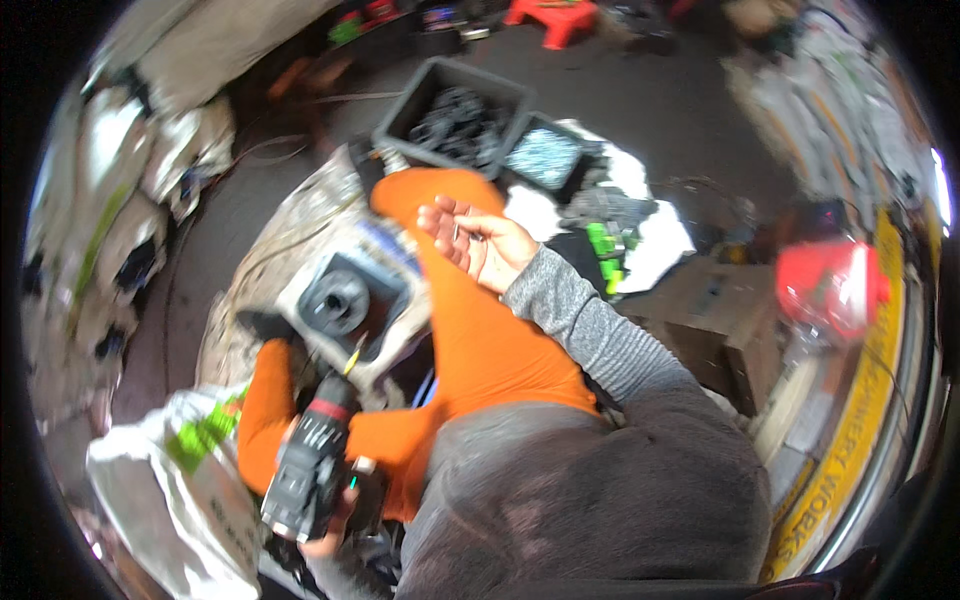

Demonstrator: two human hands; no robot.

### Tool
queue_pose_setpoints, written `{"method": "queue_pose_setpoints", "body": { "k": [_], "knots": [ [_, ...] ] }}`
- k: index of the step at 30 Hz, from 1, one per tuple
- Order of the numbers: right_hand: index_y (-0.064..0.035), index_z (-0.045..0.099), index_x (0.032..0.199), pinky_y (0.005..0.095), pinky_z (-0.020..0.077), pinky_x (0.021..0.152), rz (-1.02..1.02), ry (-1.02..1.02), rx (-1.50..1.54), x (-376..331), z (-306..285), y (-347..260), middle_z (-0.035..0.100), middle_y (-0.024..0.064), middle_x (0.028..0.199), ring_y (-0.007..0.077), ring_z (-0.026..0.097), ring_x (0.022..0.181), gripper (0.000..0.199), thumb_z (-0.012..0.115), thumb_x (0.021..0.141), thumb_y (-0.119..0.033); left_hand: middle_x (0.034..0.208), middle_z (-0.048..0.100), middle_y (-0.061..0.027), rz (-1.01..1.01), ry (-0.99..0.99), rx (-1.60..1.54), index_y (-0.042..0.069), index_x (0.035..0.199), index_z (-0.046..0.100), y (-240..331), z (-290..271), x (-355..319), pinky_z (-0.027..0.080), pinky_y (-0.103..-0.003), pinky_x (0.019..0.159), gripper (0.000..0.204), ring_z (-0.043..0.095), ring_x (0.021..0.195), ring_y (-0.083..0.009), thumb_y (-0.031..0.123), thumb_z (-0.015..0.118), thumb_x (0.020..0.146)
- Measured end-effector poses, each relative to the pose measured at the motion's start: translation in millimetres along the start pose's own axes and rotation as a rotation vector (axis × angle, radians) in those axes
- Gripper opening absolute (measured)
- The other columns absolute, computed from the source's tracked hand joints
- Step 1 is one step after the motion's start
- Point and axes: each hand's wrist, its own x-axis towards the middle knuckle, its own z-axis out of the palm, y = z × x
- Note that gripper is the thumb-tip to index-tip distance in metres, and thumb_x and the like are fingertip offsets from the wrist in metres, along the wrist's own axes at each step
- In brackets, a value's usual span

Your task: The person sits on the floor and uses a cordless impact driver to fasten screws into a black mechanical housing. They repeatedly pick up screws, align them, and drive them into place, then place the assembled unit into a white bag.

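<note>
My left hand (328,535), mostly hidden under the tool, grips a black cordless drill (308,470) with a red ring near its nose. A thin yellowish bit (353,358) points from it toward a black round part (338,301), which sits in a dark square holder with a pale rim (295,292) between my legs. Over my orange-clad leg, my right hand (478,245) is turned palm up with its fingers curled. Something small and dark shows by its thumb and fingers, too blurred to name.
Ahead stands a grey bin (395,125) of black parts, beside a smaller black bin (545,155) of shiny small pieces. Green and black items (607,250) lie on white cloth at right. A white plastic bag (175,500) is at left, a red bag (828,290) far right.
</note>
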Motion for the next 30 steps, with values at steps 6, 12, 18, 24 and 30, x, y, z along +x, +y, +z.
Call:
{"method": "queue_pose_setpoints", "body": {
  "k": [6, 12, 18, 24, 30],
  "knots": [
    [-0.0069, 0.048, 0.126, 0.0326, 0.0567, 0.083, 0.294, 0.037, -0.176, 24.3, -0.9, 101.1, 0.057, 0.0125, 0.127, 0.0182, 0.064, 0.103, 0.032, 0.054, 0.095, -0.01, 0.128, 0.05, -0.0157, 0.267, -0.052, 0.144, 0.001, 0.137, 0.038, -7.5, 13.1, 1.5, 0.037, -0.041, 0.103, 0.091, 0.048, 0.121, -0.031, 0.042, 0.08, 0.068],
    [-0.0069, 0.056, 0.117, 0.02, 0.0531, 0.063, 0.495, 0.213, -0.295, 17.5, -31.6, 111.0, 0.065, 0.0078, 0.11, 0.0055, 0.063, 0.073, 0.028, 0.062, 0.091, -0.016, 0.127, 0.052, -0.0143, 0.022, -0.073, 0.138, 0.002, 0.129, 0.048, -27.8, 5.2, -3.4, 0.038, -0.04, 0.101, 0.074, 0.05, 0.119, -0.0294, 0.036, 0.079, 0.071],
    [-0.0037, 0.058, 0.12, 0.0164, 0.0446, 0.057, 0.623, 0.011, -0.321, 21.1, -35.5, 107.3, 0.056, -0.0058, 0.083, 0.0002, 0.049, 0.065, 0.034, 0.062, 0.092, -0.022, 0.122, 0.055, -0.0131, -0.078, -0.062, -0.064, 0.002, 0.126, 0.052, -29.5, 1.0, -4.3, 0.042, -0.039, 0.096, 0.064, 0.054, 0.111, -0.0264, 0.032, 0.078, 0.075],
    [-0.0009, 0.059, 0.12, 0.017, 0.0434, 0.056, 0.667, -0.09, -0.37, 22.5, -30.8, 103.0, 0.052, -0.0053, 0.08, 0.0011, 0.046, 0.067, 0.035, 0.062, 0.092, -0.021, 0.094, 0.063, -0.0073, -0.01, -0.075, 0.017, 0.005, 0.138, 0.038, -28.2, 1.0, 3.7, 0.047, -0.023, 0.054, 0.078, 0.058, 0.066, -0.0116, 0.034, 0.078, 0.077],
    [0.0001, 0.063, 0.114, 0.0159, 0.0389, 0.052, 0.708, -0.133, -0.524, 24.9, -35.2, 98.4, 0.05, -0.0057, 0.074, 0.0006, 0.044, 0.064, 0.03, 0.063, 0.091, -0.02, 0.096, 0.064, -0.0069, -0.053, -0.103, 0.032, 0.004, 0.129, 0.048, -23.9, -2.4, 3.5, 0.049, -0.027, 0.06, 0.065, 0.06, 0.071, -0.014, 0.031, 0.077, 0.078]
  ]
}}
